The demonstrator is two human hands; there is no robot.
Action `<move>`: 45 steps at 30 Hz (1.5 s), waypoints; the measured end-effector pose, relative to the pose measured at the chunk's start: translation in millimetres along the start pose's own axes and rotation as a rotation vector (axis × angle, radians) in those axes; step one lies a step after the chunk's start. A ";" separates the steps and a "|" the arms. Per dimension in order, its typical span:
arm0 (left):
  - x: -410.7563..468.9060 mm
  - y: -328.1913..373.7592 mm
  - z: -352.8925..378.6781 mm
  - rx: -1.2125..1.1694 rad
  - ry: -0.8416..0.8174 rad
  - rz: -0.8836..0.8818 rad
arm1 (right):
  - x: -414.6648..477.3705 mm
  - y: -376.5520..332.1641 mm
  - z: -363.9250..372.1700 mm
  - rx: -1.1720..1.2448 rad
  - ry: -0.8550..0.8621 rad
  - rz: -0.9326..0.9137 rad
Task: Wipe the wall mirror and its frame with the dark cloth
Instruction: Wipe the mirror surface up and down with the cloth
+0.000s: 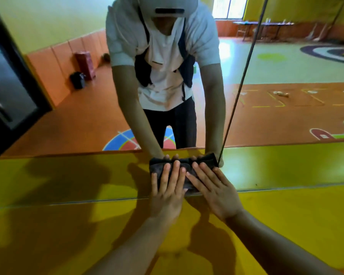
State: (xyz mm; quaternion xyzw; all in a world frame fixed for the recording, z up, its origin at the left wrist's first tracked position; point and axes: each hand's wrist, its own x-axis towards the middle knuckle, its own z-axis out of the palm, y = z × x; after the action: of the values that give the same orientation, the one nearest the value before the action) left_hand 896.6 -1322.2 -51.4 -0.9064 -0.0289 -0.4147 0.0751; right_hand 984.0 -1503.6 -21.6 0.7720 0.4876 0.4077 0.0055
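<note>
The wall mirror (83, 116) fills the upper half of the view and reflects a person leaning in with both arms out. The dark cloth (157, 167) is bunched against the mirror's lower edge, where the glass meets the yellow padded band (68, 175). My left hand (167, 189) lies flat on the cloth's left half, fingers stretched and pointing up. My right hand (213, 192) presses the right half, fingers angled up and to the left. The two hands nearly touch and cover most of the cloth. Reflected fingertips meet the cloth's top edge.
A thin dark vertical seam (241, 84) divides the mirror into panels and ends beside the cloth. Yellow wall padding (87, 235) runs below, with a horizontal joint. A dark door (6, 92) stands at the left. The reflection shows an orange floor, bags and a far table.
</note>
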 end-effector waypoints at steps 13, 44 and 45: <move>197.6 -47.2 -171.8 0.068 -0.013 0.031 | 166.1 85.1 -155.7 0.042 0.147 0.086; 609.9 -120.8 -466.3 0.217 0.465 0.053 | 519.1 296.4 -453.8 -0.215 0.554 0.122; 622.7 -122.1 -475.9 0.214 0.478 0.054 | 529.1 302.2 -462.9 -0.218 0.565 0.134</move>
State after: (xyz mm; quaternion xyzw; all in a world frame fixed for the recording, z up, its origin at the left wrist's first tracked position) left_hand 934.4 -1284.1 740.0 -0.7699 -0.0301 -0.6095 0.1864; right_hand 1018.0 -1441.5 740.4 0.6535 0.3714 0.6554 -0.0744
